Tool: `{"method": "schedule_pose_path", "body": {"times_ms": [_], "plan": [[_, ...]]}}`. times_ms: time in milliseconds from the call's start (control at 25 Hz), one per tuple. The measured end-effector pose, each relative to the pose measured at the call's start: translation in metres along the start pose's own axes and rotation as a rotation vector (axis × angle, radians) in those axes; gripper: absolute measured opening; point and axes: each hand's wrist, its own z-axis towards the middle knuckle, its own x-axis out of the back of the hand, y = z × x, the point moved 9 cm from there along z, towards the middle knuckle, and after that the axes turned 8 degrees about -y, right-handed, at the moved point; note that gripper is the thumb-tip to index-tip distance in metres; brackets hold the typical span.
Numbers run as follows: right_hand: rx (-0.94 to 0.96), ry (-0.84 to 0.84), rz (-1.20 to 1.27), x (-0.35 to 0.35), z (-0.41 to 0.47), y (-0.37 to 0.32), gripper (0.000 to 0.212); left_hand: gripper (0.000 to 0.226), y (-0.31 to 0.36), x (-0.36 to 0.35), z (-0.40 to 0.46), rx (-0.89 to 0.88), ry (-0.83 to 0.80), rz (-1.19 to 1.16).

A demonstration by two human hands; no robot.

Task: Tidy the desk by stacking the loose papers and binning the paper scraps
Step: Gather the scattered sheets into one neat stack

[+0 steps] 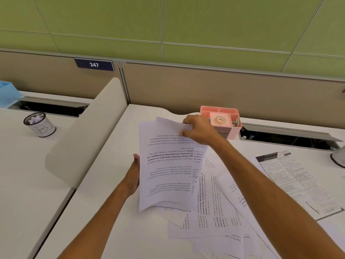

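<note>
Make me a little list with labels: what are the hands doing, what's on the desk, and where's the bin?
left hand: steadies the left edge of the held sheets
right hand: grips the far end of the held sheets
loose papers: spread overlapping on the white desk
pink organizer: behind the right hand, tape roll inside
bin: small cup with scraps, on the neighbouring desk, left
sign: 247

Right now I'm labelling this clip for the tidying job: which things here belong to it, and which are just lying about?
Belongs to the job:
- sheaf of papers, held by left hand and right hand
- loose sheets on the desk
- bin cup

Lying about:
- pink organiser
- tape roll
- blue object
</note>
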Motion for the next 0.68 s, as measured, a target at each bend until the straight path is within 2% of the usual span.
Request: {"method": "schedule_pose_path", "body": {"times_ms": [80, 280, 400, 520, 560, 600, 680], "plan": [[0.012, 0.018, -0.020, -0.004, -0.002, -0.002, 0.015, 0.102, 0.006, -0.002, 0.001, -0.030, -0.062, -0.010], [0.060, 0.133, -0.154, -0.002, -0.008, -0.011, 0.027, 0.119, 0.015, 0.007, 0.000, -0.099, -0.113, -0.082], [0.071, 0.153, -0.175, -0.001, -0.014, -0.019, 0.028, 0.095, 0.021, 0.018, 0.001, -0.112, 0.054, -0.015], [0.142, 0.216, -0.180, 0.007, -0.024, -0.032, 0.028, 0.044, 0.022, 0.028, 0.001, -0.143, 0.220, -0.049], [0.124, 0.259, -0.145, 0.013, -0.027, -0.026, 0.037, 0.029, 0.022, 0.029, -0.001, -0.147, 0.253, -0.056], [0.062, 0.299, -0.078, 0.019, -0.032, -0.012, 0.055, 0.024, 0.021, 0.031, -0.002, -0.148, 0.283, -0.048], [-0.101, 0.363, 0.215, 0.020, -0.044, 0.033, 0.096, 0.026, 0.016, 0.037, -0.005, -0.152, 0.314, -0.052]]}}
